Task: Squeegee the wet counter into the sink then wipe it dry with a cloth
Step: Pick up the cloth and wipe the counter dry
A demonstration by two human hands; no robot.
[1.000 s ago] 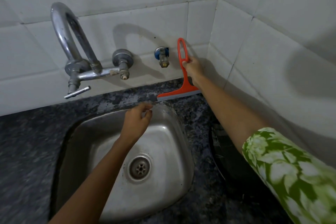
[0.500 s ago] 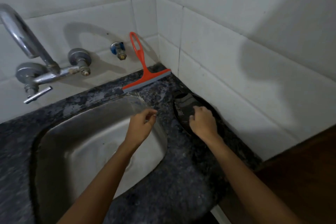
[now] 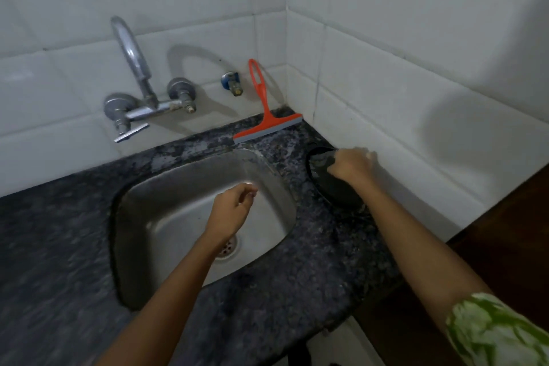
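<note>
An orange squeegee (image 3: 265,114) leans against the tiled back wall in the corner, its grey blade resting on the dark speckled counter (image 3: 297,282). A dark cloth (image 3: 329,175) lies on the counter by the right wall. My right hand (image 3: 352,165) grips the cloth's upper edge. My left hand (image 3: 234,211) hovers over the steel sink (image 3: 166,217), fingers loosely curled, holding nothing. The sink drain (image 3: 227,248) shows just beside my left wrist.
A chrome tap (image 3: 139,89) juts from the back wall above the sink's far left. A small blue valve (image 3: 233,83) sits left of the squeegee handle. White tiled walls meet in the corner. Dark wood (image 3: 505,246) lies beyond the counter's right end.
My right hand let go of the squeegee, left it leaning on the wall, dropped to the dark cloth and took hold of it. The left hand stayed over the sink.
</note>
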